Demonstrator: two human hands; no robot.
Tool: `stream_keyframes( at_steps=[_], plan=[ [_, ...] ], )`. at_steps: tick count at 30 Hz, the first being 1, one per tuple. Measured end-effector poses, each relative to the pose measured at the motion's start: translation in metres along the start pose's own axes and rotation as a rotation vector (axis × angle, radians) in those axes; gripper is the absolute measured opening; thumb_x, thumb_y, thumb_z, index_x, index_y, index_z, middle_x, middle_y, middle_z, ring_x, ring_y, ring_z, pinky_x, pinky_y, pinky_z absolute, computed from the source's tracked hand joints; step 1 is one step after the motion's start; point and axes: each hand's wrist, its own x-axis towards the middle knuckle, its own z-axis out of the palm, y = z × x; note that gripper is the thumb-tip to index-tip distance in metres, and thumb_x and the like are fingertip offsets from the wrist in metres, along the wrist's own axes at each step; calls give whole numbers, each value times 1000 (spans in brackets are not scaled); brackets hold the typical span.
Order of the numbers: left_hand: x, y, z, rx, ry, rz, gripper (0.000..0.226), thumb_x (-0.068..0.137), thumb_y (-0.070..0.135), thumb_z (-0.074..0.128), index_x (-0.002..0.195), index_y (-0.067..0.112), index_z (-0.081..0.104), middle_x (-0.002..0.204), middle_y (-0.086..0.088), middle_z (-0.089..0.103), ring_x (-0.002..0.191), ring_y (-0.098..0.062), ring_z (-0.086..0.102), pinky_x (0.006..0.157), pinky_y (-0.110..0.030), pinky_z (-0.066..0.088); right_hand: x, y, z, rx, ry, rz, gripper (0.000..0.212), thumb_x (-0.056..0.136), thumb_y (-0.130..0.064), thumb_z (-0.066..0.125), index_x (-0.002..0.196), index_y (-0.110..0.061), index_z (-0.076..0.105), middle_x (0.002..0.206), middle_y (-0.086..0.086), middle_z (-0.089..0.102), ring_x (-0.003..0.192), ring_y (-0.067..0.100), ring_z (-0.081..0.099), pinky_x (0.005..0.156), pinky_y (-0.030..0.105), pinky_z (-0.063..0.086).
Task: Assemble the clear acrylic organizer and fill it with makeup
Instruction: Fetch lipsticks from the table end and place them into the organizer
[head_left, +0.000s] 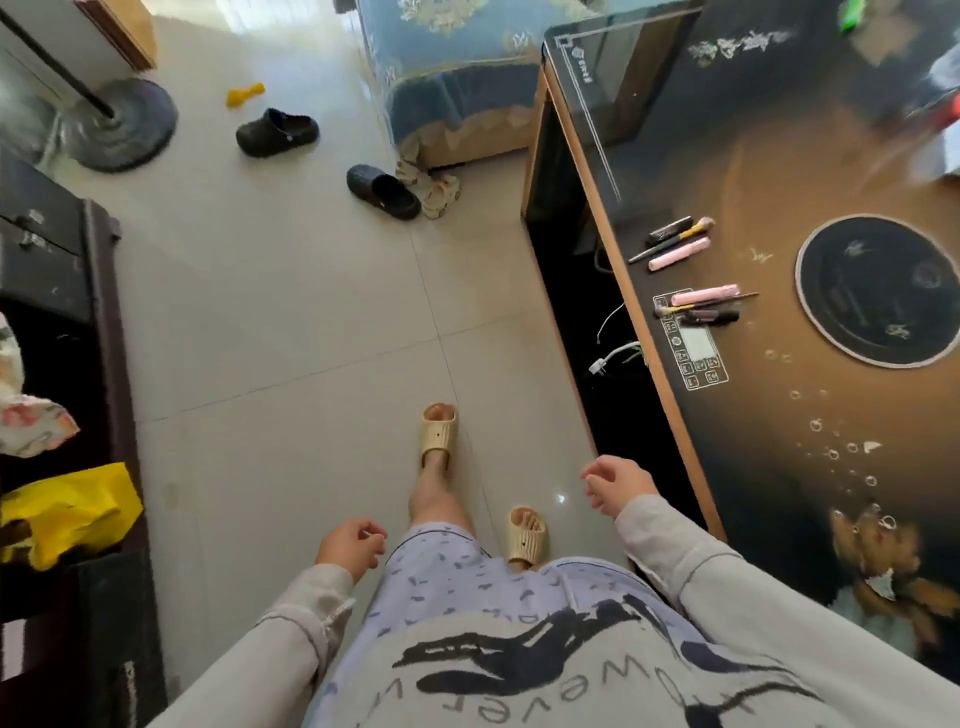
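I stand on a tiled floor beside a dark glossy table (779, 415) at the right. Two small groups of makeup lie on it near its left edge: a far group (675, 244) with pink tubes, a brush and a dark stick, and a nearer group (704, 306) with a pink tube, a brush and dark sticks. No acrylic organizer is in view. My left hand (350, 543) hangs by my thigh, fingers loosely curled, holding nothing. My right hand (615, 486) hangs just left of the table's edge, also loosely curled and holding nothing.
A round dark hotplate (878, 288) and a control panel (693, 345) are set in the table. Two dark clogs (278, 132) (382, 189), a yellow toy (244, 95) and a fan base (124, 124) lie on the floor ahead. A dark cabinet (67, 322) with a yellow bag (67, 512) stands left.
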Motion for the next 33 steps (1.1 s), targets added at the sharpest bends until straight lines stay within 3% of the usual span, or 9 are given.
stream_keyframes(
  at_steps=[10, 13, 16, 19, 21, 24, 28, 30, 33],
  plan=[
    [103, 200, -99, 358, -100, 307, 36, 84, -5, 47, 60, 21, 49, 60, 1, 53, 49, -12, 48, 36, -12, 35, 29, -40, 9, 303, 181, 331, 16, 88, 0, 45, 85, -5, 59, 79, 14, 58, 51, 16, 47, 51, 20, 39],
    [118, 257, -109, 449, -144, 395, 38, 85, -6, 45, 60, 22, 48, 60, 2, 52, 33, 0, 50, 35, -11, 31, 28, -43, 19, 365, 205, 415, 14, 88, -2, 50, 89, -2, 64, 88, 16, 63, 74, 28, 59, 70, 26, 48],
    [130, 298, -109, 480, -193, 433, 37, 85, -7, 44, 60, 21, 49, 60, 1, 53, 26, 6, 48, 39, -14, 33, 29, -46, 29, 400, 200, 502, 21, 89, -8, 53, 104, -1, 66, 105, 13, 68, 99, 28, 62, 86, 25, 45],
    [139, 326, -97, 561, -246, 446, 36, 85, -6, 44, 61, 21, 50, 62, 1, 54, 36, 0, 52, 46, -18, 35, 38, -52, 32, 625, 256, 581, 15, 87, -3, 52, 87, -2, 67, 70, 9, 65, 58, 21, 56, 51, 10, 45],
    [144, 336, -87, 625, -285, 439, 34, 86, -5, 43, 63, 19, 51, 62, 1, 54, 45, -9, 52, 46, -18, 35, 47, -57, 29, 703, 296, 622, 27, 87, 2, 48, 65, -8, 61, 55, 6, 54, 45, 17, 46, 32, 9, 36],
    [151, 352, -71, 733, -309, 415, 28, 88, -3, 42, 69, 16, 51, 62, 1, 53, 40, -5, 52, 41, -13, 36, 65, -62, 9, 773, 308, 632, 32, 85, 3, 47, 59, -14, 56, 54, 5, 53, 44, 18, 43, 32, 13, 35],
    [155, 377, -57, 890, -344, 383, 24, 89, -1, 42, 73, 12, 53, 65, -2, 54, 53, -17, 48, 42, -16, 38, 90, -68, -32, 831, 347, 602, 34, 86, 2, 46, 58, -16, 53, 55, 5, 52, 44, 18, 43, 29, 10, 33],
    [155, 392, -49, 964, -336, 400, 16, 88, 1, 45, 82, 10, 58, 74, -8, 58, 64, -23, 52, 53, -20, 41, 100, -70, -48, 851, 363, 592, 34, 85, 3, 46, 58, -16, 52, 54, 5, 52, 44, 18, 43, 28, 9, 33],
    [156, 419, -31, 977, -324, 422, 22, 86, 2, 48, 69, 14, 54, 68, -8, 59, 63, -23, 53, 61, -22, 42, 112, -71, -68, 874, 369, 605, 32, 85, 0, 48, 58, -16, 53, 53, 4, 52, 43, 17, 44, 28, 9, 33]
  ],
)
